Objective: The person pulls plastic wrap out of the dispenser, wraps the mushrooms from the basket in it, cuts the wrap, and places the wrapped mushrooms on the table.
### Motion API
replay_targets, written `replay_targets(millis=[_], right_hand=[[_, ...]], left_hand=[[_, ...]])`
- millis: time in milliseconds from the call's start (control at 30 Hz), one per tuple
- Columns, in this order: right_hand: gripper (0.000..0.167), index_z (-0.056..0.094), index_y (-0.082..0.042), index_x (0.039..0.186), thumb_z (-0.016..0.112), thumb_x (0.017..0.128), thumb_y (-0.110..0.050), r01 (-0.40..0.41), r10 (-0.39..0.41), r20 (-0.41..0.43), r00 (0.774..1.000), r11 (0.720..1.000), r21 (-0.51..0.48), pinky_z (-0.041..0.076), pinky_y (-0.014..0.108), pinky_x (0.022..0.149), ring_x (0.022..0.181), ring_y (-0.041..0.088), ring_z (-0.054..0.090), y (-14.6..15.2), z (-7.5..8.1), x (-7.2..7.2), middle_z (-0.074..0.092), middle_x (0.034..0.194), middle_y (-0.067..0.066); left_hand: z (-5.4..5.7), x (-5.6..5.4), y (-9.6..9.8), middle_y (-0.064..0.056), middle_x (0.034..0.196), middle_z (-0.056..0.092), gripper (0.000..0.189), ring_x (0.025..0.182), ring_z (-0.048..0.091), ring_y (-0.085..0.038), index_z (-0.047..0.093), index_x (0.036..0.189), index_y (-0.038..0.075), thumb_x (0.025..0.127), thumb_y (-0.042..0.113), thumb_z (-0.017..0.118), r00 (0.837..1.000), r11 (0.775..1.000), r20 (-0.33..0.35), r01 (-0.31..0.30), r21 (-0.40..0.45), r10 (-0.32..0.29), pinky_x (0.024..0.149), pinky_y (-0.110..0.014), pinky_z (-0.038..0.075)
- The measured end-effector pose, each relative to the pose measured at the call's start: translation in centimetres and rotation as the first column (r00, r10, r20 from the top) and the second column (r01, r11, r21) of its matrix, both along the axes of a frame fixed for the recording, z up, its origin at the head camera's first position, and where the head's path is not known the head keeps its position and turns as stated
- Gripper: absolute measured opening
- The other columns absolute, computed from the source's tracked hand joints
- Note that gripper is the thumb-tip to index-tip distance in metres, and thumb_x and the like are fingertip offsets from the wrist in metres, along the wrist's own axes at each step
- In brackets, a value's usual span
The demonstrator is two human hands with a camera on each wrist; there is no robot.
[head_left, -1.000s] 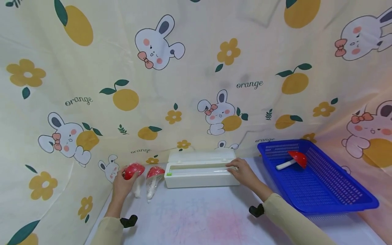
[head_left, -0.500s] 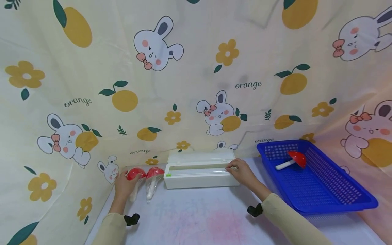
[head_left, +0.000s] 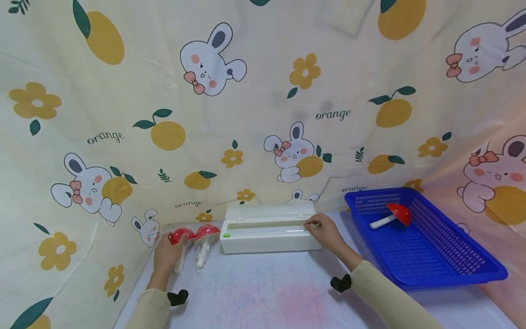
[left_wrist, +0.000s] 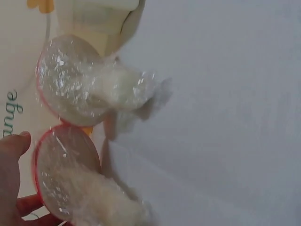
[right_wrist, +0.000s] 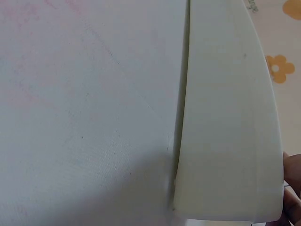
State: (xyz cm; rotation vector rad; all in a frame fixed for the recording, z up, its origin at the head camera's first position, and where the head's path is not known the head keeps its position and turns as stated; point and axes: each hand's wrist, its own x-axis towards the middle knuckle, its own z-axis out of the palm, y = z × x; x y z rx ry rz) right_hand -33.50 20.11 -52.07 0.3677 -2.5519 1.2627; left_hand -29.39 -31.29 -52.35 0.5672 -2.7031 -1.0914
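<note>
My left hand grips the red cap of a toy mushroom wrapped in clear film, low at the table's back left. In the left wrist view, fingers lie against its cap's rim, thumb near the top. A second wrapped toy mushroom lies alongside, its white stalk towards me. To its right stands a white cling film dispenser, lid raised, with a small green slider at its left. My right hand has curled fingers on the dispenser's right end; whether they pinch film I cannot tell.
At the right stands a blue plastic basket holding an unwrapped toy mushroom. A patterned cloth hangs behind and beside the white table, whose cover has pink stains.
My left hand has lowered the wrapped mushroom onto the table and shifted it slightly towards me. My right hand stays at the dispenser's right end.
</note>
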Motion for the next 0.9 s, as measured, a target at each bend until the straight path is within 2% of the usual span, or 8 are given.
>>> replay_targets(millis=[167, 267, 400, 500, 567, 667, 833, 900], right_hand=[[0.007, 0.079, -0.004, 0.101, 0.080, 0.098, -0.010, 0.017, -0.017, 0.011, 1.000, 1.000, -0.014, 0.052, 0.038, 0.087, 0.098, 0.024, 0.064, -0.1, 0.2, 0.3, 0.073, 0.104, 0.006], [0.007, 0.078, -0.004, 0.102, 0.079, 0.098, -0.009, 0.022, -0.022, 0.005, 1.000, 0.999, -0.033, 0.053, 0.040, 0.089, 0.099, 0.026, 0.065, -0.1, 0.2, 0.4, 0.073, 0.103, 0.008], [0.005, 0.078, -0.005, 0.102, 0.079, 0.097, -0.007, 0.030, -0.030, 0.010, 1.000, 0.998, -0.051, 0.054, 0.039, 0.088, 0.099, 0.026, 0.065, -0.1, 0.0, 0.3, 0.073, 0.103, 0.008], [0.005, 0.078, -0.005, 0.102, 0.079, 0.097, -0.006, 0.032, -0.032, 0.016, 0.999, 0.998, -0.059, 0.053, 0.036, 0.087, 0.098, 0.025, 0.065, -0.1, -0.2, 0.2, 0.073, 0.103, 0.009], [0.005, 0.077, -0.006, 0.103, 0.079, 0.097, -0.006, 0.035, -0.033, 0.019, 0.999, 0.998, -0.060, 0.053, 0.035, 0.086, 0.098, 0.024, 0.064, -0.1, -0.3, 0.2, 0.073, 0.103, 0.008], [0.006, 0.077, -0.005, 0.103, 0.078, 0.098, -0.007, 0.033, -0.032, 0.014, 0.999, 0.997, -0.064, 0.053, 0.034, 0.086, 0.098, 0.024, 0.064, 0.0, -0.4, 0.0, 0.073, 0.103, 0.008], [0.005, 0.077, -0.005, 0.102, 0.079, 0.097, -0.006, 0.036, -0.036, 0.010, 0.999, 0.997, -0.073, 0.053, 0.035, 0.086, 0.097, 0.024, 0.064, 0.0, -0.4, -0.1, 0.073, 0.103, 0.009], [0.005, 0.077, -0.005, 0.102, 0.079, 0.097, -0.005, 0.036, -0.035, 0.008, 0.999, 0.996, -0.079, 0.053, 0.035, 0.086, 0.097, 0.024, 0.064, 0.1, -0.4, -0.1, 0.073, 0.103, 0.009]], left_hand=[[0.4, -0.1, 2.0, -0.034, 0.156, 0.040, 0.073, 0.147, 0.033, -0.054, 0.039, 0.158, -0.005, 0.105, 0.037, 0.068, 0.993, 0.991, -0.119, -0.004, -0.133, -0.012, 0.123, -0.069, 0.030], [0.6, -0.4, 3.7, -0.032, 0.156, 0.041, 0.069, 0.146, 0.032, -0.052, 0.044, 0.155, -0.001, 0.104, 0.037, 0.069, 0.983, 0.985, -0.174, 0.028, -0.168, -0.058, 0.122, -0.069, 0.027], [0.8, -0.7, 5.9, -0.030, 0.154, 0.046, 0.063, 0.144, 0.037, -0.050, 0.050, 0.152, 0.000, 0.104, 0.034, 0.071, 0.963, 0.972, -0.232, 0.090, -0.216, -0.140, 0.121, -0.067, 0.030], [1.2, -0.7, 7.6, -0.028, 0.153, 0.048, 0.061, 0.144, 0.040, -0.049, 0.052, 0.151, 0.002, 0.101, 0.027, 0.075, 0.953, 0.970, -0.238, 0.140, -0.197, -0.186, 0.120, -0.068, 0.032], [1.4, -0.7, 8.8, -0.024, 0.153, 0.051, 0.059, 0.145, 0.041, -0.046, 0.054, 0.151, 0.005, 0.101, 0.026, 0.077, 0.951, 0.969, -0.235, 0.155, -0.193, -0.199, 0.121, -0.067, 0.034], [1.8, -1.0, 10.4, -0.021, 0.150, 0.055, 0.053, 0.144, 0.045, -0.043, 0.059, 0.148, 0.008, 0.101, 0.025, 0.077, 0.939, 0.959, -0.244, 0.192, -0.207, -0.241, 0.120, -0.065, 0.037], [1.9, -1.7, 12.5, -0.017, 0.146, 0.061, 0.046, 0.140, 0.053, -0.041, 0.065, 0.145, 0.013, 0.102, 0.024, 0.076, 0.909, 0.927, -0.232, 0.293, -0.235, -0.346, 0.119, -0.061, 0.041], [1.8, -2.1, 13.1, -0.018, 0.143, 0.063, 0.042, 0.137, 0.056, -0.042, 0.067, 0.143, 0.012, 0.102, 0.022, 0.075, 0.887, 0.910, -0.245, 0.331, -0.251, -0.391, 0.118, -0.061, 0.042]])
